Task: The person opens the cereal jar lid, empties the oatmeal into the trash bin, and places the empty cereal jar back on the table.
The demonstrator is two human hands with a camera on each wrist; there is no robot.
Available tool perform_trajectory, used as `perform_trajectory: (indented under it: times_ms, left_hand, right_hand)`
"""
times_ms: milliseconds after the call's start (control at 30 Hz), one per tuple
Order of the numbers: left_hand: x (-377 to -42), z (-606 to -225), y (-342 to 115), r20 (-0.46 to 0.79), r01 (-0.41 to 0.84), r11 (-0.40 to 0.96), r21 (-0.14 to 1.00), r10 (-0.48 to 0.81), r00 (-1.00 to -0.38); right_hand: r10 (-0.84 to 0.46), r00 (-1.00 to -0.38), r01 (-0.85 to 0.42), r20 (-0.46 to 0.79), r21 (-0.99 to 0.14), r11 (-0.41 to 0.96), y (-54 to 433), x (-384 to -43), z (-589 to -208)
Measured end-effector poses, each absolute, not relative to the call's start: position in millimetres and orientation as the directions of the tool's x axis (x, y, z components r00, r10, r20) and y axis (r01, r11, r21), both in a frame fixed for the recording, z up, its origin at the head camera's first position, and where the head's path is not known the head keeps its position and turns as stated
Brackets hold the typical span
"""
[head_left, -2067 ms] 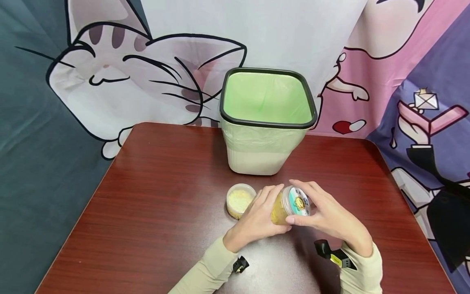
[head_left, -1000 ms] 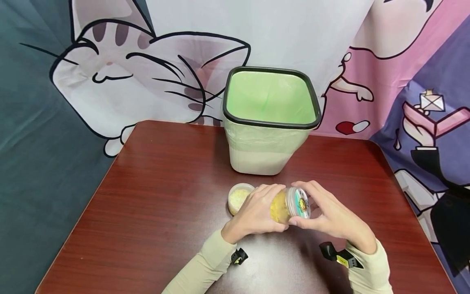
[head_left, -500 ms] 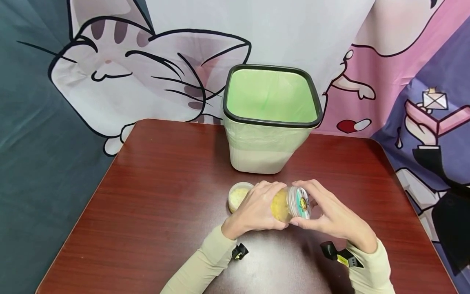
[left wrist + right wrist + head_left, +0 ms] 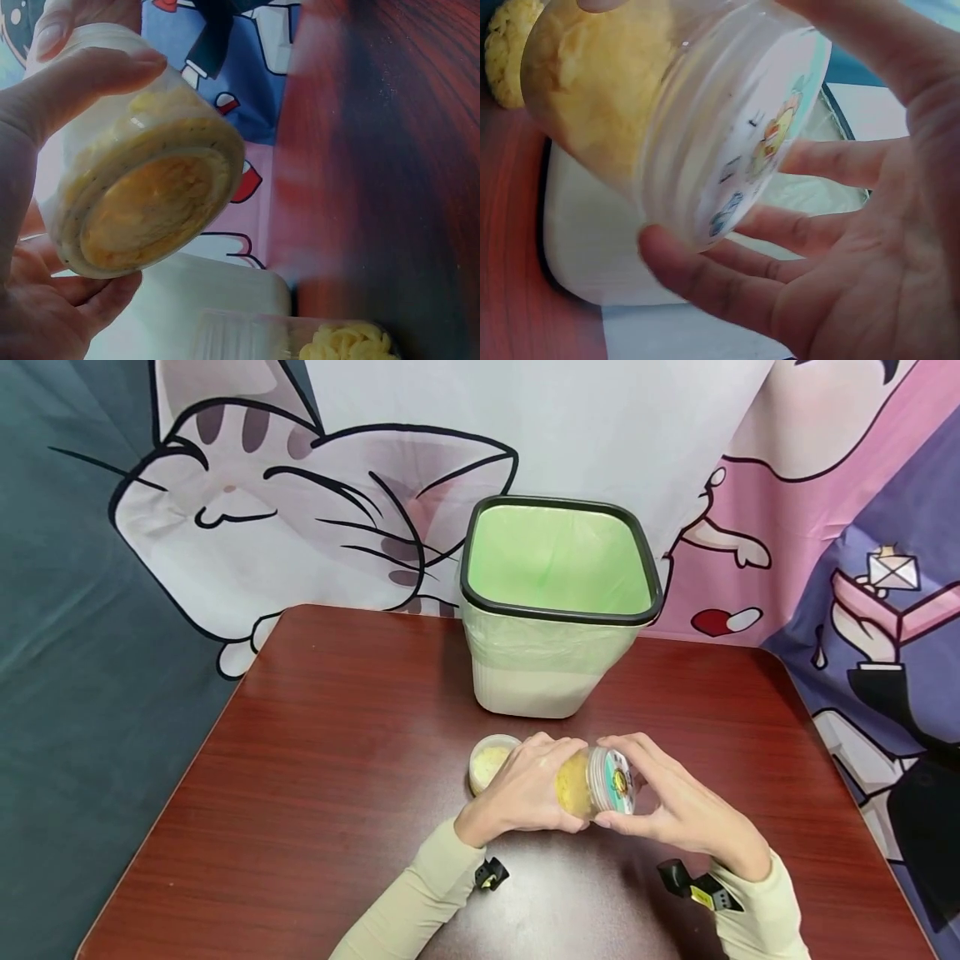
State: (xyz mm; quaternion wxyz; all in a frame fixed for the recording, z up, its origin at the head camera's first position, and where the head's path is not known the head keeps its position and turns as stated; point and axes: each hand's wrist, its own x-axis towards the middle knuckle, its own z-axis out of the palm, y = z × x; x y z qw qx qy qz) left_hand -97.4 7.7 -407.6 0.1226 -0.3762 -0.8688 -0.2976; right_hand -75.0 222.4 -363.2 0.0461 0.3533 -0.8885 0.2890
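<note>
1. A clear jar of yellow contents is held tipped on its side above the counter, right of center in the lower half of the head view, its printed lid on and facing right.

2. The person's 2 hands are both occupied: the left hand wraps the jar's body, while the right hand holds the lid between thumb and spread fingers.

3. The grip suggests a lid being turned; whether to loosen or tighten it, the pictures cannot tell. The next move would seem to call for a steady left hold and a firm right twist, the jar kept from tipping further.

4. Partly hidden behind the left hand, near frame center, an open tub of yellow food stands on the counter.

5. Beyond it, a pale green bin with a black rim and a liner stands toward the far edge.

6. The reddish-brown wood-grain counter spans the lower frame; a cartoon backdrop fills the top, a smiling cat at upper left.
</note>
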Motion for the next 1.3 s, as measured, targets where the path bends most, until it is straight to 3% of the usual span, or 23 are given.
perform_trajectory:
  times_ms: [267,533,667,1000,1300]
  left_hand:
    - [-92,-409,11,0.443,0.684,0.556,0.472,0.521,-0.729]
    - [-87,-400,18,0.504,0.661,0.601,0.449,0.44,-0.743]
    - [-87,-401,20,0.49,0.658,0.595,0.463,0.447,-0.748]
    - [-89,-402,22,0.508,0.703,0.532,0.472,0.487,-0.71]
    - [-91,-403,18,0.446,0.683,0.517,0.516,0.518,-0.73]
  right_hand:
    - [-0.555,-0.782,-0.614,0.283,-0.501,0.61,219,-76,-359]
    - [-0.378,-0.882,-0.467,0.28,-0.419,0.779,202,-72,-355]
    - [-0.325,-0.897,-0.429,0.299,-0.414,0.803,195,-71,-359]
    - [-0.319,-0.81,-0.54,0.492,-0.413,0.733,194,-74,-367]
    - [-0.337,-0.739,-0.623,0.584,-0.4,0.672,194,-76,-374]
